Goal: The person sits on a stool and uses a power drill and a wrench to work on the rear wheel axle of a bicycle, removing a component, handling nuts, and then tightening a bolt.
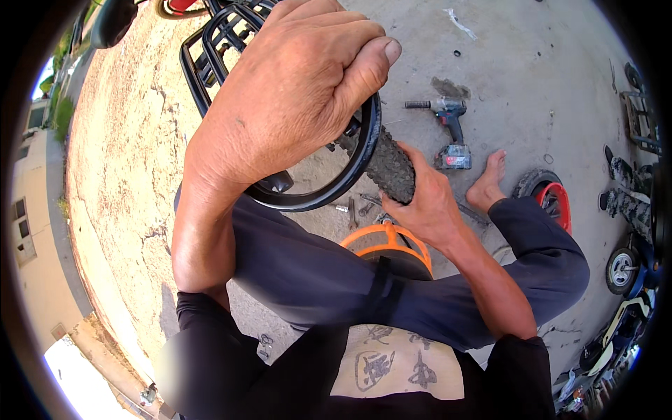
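Our right hand [427, 204] grips the black knobbly rubber tyre [390, 170] just beyond the glossy black metal hoop [308, 201]; slackening could let the tyre twist. We can't tell what our left hand [287, 91] grasps.

The dusty concrete floor [518, 77] carries a power tool [453, 126] on the far side, spanners [353, 213] nearer, and a red-rimmed wheel [537, 183] on the right.
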`<action>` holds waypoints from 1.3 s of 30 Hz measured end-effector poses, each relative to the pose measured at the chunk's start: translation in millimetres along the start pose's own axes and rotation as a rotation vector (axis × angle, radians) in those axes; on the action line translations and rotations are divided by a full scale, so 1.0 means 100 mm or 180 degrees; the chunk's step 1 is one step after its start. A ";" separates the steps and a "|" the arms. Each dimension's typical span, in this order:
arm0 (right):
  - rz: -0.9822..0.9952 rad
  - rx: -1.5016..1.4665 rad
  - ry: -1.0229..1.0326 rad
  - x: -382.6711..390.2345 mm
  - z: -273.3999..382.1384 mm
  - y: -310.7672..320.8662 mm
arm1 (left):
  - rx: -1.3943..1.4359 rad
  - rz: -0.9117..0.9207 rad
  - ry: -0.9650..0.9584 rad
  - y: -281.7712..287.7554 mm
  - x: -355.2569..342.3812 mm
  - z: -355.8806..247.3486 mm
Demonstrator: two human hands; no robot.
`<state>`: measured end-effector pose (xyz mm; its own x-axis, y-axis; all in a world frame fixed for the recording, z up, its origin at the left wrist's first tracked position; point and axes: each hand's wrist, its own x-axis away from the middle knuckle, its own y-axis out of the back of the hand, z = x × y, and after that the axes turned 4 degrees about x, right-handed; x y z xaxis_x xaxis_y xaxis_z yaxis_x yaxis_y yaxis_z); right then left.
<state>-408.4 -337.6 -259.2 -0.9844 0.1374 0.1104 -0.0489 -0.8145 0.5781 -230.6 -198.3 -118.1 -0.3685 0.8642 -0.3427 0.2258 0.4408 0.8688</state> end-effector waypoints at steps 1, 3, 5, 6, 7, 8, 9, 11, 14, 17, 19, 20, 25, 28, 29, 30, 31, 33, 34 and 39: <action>-0.0030 -0.0035 -0.0009 0.01 -0.01 -0.01 | -0.0013 -0.0008 -0.0065 -0.01 0.00 0.02; 0.0077 -0.0276 -0.0089 0.02 -0.01 0.01 | 0.0249 -0.0298 -0.0410 -0.04 0.01 0.11; -0.0091 -0.0327 0.0116 0.07 -0.18 0.03 | 0.0432 -0.0215 -0.0398 0.01 -0.01 0.10; -0.0258 -0.0393 0.0384 0.10 -0.29 0.04 | 0.0426 -0.0222 -0.0366 0.01 0.01 0.12; -0.0240 -0.0380 0.0379 0.16 -0.43 0.06 | 0.0422 -0.0226 -0.0337 0.01 0.03 0.14; -0.0375 -0.0129 0.0368 0.27 -0.62 0.11 | 0.0447 -0.0243 -0.0334 -0.01 0.02 0.15; -0.0507 0.0116 0.0335 0.39 -0.81 0.13 | 0.0621 -0.0232 -0.0377 -0.02 -0.02 0.12; -0.0092 0.0198 -0.0094 0.61 -1.04 0.04 | 0.0667 -0.0239 -0.0404 0.02 0.00 0.10; 0.0312 0.0220 -0.0850 0.70 -1.14 -0.24 | 0.0677 -0.0250 -0.0403 -0.05 0.04 0.15; -0.0187 -0.0225 -0.1125 0.72 -1.23 -0.62 | 0.0691 -0.0283 -0.0397 -0.09 0.07 0.20; -0.0661 -0.0628 -0.1084 0.79 -1.37 -0.87 | 0.0628 -0.0301 -0.0354 -0.06 0.12 0.22; -0.0522 -0.1012 -0.2102 0.83 -1.45 -0.98 | 0.0577 -0.0295 -0.0322 -0.02 0.15 0.20; 0.1163 -0.0347 -0.1288 1.03 -1.78 -1.43 | 0.0623 -0.0349 -0.0224 -0.11 0.14 0.21; 0.1206 -0.0889 -0.1194 0.52 -1.53 -1.90 | 0.0391 -0.0323 -0.0059 0.02 0.16 0.14; 0.1105 -0.0953 -0.1247 0.33 -1.50 -2.02 | 0.0313 -0.0273 0.0030 0.03 0.14 0.13; 0.1000 -0.1011 -0.1325 0.16 -1.47 -2.12 | 0.0223 -0.0233 0.0125 0.03 0.12 0.10; 0.0896 -0.1066 -0.1402 0.00 -1.47 -2.23 | 0.0156 -0.0203 0.0206 0.01 0.11 0.10; 0.0699 -0.1141 -0.1561 -0.25 -1.49 -2.32 | 0.0276 -0.0217 0.0349 -0.05 0.09 0.06; 0.0654 -0.1206 -0.1578 -0.36 -1.48 -2.35 | 0.0261 -0.0191 0.0383 -0.04 0.09 0.04; 0.0473 -0.1371 -0.1747 -0.79 -1.44 -2.44 | 0.0234 -0.0006 0.0731 0.02 0.07 -0.08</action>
<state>-342.9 -231.0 -525.8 -0.7640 0.1792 0.6198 -0.0947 -0.9814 0.1671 -239.8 -193.5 -116.3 -0.5626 0.7891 -0.2466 0.2869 0.4661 0.8369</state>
